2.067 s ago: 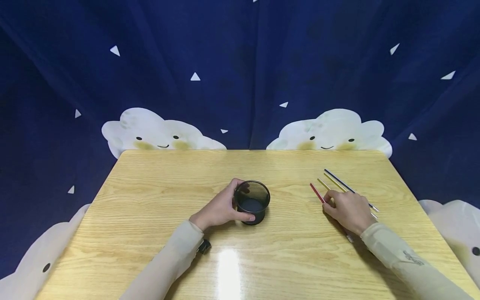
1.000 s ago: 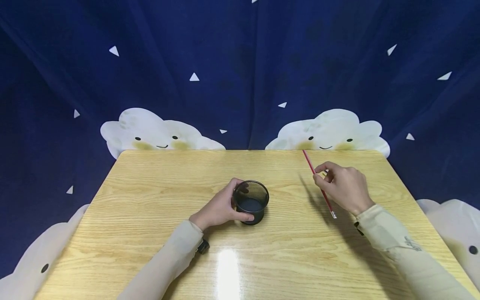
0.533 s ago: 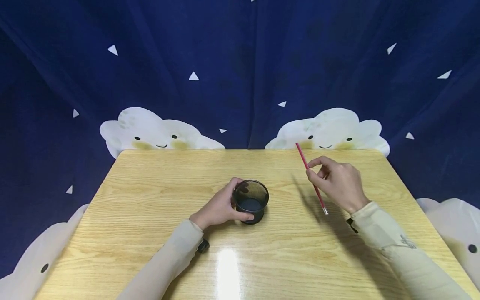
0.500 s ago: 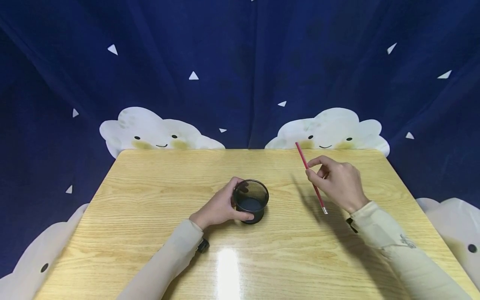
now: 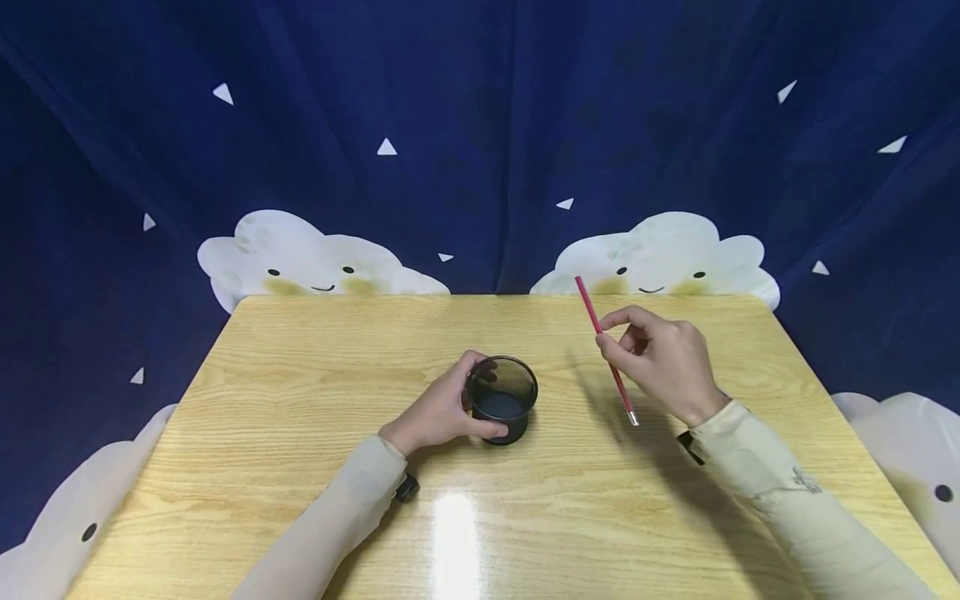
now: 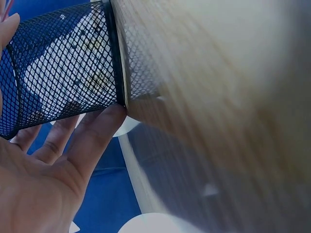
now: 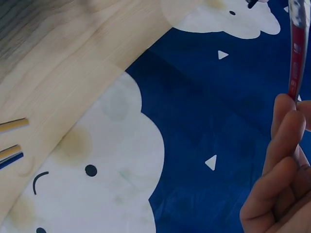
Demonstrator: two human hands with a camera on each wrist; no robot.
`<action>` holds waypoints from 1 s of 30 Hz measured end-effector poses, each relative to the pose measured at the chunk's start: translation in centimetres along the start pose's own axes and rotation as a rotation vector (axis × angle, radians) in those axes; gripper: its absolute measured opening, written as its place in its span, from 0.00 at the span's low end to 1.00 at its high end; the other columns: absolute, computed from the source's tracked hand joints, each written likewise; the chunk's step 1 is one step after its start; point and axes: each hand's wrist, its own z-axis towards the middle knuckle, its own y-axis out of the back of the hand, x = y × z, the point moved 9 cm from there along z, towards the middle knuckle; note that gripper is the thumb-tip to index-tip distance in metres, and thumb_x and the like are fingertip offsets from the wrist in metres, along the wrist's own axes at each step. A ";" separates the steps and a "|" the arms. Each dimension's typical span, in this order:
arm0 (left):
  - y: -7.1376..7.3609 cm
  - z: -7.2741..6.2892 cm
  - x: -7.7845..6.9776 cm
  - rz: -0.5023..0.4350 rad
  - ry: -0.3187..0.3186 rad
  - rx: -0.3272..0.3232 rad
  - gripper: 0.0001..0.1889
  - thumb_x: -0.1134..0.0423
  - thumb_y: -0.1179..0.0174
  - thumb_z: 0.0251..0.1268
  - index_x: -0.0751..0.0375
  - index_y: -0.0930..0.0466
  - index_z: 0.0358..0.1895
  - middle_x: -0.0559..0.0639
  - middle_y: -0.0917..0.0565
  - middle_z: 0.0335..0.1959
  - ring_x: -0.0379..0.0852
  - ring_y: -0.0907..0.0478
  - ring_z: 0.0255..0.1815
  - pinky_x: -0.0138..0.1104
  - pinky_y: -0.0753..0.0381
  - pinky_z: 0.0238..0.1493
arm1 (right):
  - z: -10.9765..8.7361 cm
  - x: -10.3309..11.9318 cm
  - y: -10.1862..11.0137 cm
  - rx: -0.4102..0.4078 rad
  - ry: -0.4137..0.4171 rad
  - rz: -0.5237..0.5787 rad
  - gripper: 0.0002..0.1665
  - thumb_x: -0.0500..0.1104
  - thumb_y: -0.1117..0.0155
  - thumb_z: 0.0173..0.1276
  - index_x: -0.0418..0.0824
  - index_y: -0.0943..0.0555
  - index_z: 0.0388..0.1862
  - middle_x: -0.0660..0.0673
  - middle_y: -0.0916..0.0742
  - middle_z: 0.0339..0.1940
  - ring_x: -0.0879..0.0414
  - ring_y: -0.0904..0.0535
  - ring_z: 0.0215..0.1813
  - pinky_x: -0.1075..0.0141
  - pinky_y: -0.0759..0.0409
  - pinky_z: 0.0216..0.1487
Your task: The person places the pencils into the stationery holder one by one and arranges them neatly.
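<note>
My left hand (image 5: pixel 435 412) grips a black mesh pen holder (image 5: pixel 517 417) from its left side, thumb on the near side. The holder stands upright on the table, and no pencil shows inside it. In the left wrist view the fingers of that hand (image 6: pixel 43 184) lie along the mesh wall (image 6: pixel 68 63). To the right and above the table, my right hand (image 5: pixel 667 367) pinches a red pencil (image 5: pixel 618 383) between thumb and index finger. The pencil slants, its silver-banded end low and toward me. That end of the pencil (image 7: pixel 297 58) also shows in the right wrist view.
Two yellow pencils and a blue pencil (image 7: pixel 10 161) lie on the table in the right wrist view; the right hand and sleeve hide them in the head view. A dark blue curtain (image 5: pixel 510 125) with white clouds hangs behind the wooden table (image 5: pixel 300 375).
My right hand has picked the red pencil up off the table, raised it and carried it left, nearer to the pen holder. The left hand has kept its grip in place.
</note>
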 end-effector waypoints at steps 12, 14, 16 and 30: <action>0.0 0.1 0.1 0.014 0.000 0.001 0.44 0.59 0.11 0.52 0.54 0.31 0.69 0.50 0.18 0.66 0.50 0.21 0.66 0.48 0.24 0.69 | 0.7 1.0 -0.3 -0.036 0.001 0.090 0.07 0.37 0.23 0.67 0.44 0.09 0.43 0.62 0.15 0.21 0.68 0.22 0.21 0.75 0.29 0.26; 0.0 0.2 0.1 0.017 0.001 0.003 0.44 0.60 0.11 0.52 0.54 0.31 0.69 0.50 0.18 0.66 0.50 0.21 0.66 0.47 0.24 0.69 | 0.9 1.2 -0.3 -0.037 -0.002 0.106 0.07 0.36 0.23 0.67 0.44 0.09 0.43 0.62 0.15 0.21 0.67 0.22 0.21 0.76 0.29 0.27; 0.1 0.1 0.0 0.019 0.000 0.002 0.44 0.60 0.11 0.52 0.54 0.31 0.69 0.50 0.18 0.66 0.51 0.21 0.65 0.47 0.23 0.67 | 1.0 1.4 -0.4 -0.037 -0.002 0.121 0.07 0.36 0.23 0.67 0.43 0.09 0.43 0.61 0.15 0.21 0.67 0.21 0.21 0.76 0.28 0.27; 0.3 0.2 0.0 0.033 -0.002 0.002 0.44 0.59 0.11 0.50 0.54 0.31 0.68 0.48 0.17 0.66 0.50 0.21 0.65 0.48 0.25 0.69 | 1.9 2.7 -0.9 -0.058 0.006 0.188 0.07 0.35 0.23 0.68 0.40 0.09 0.44 0.60 0.14 0.20 0.64 0.22 0.21 0.77 0.28 0.28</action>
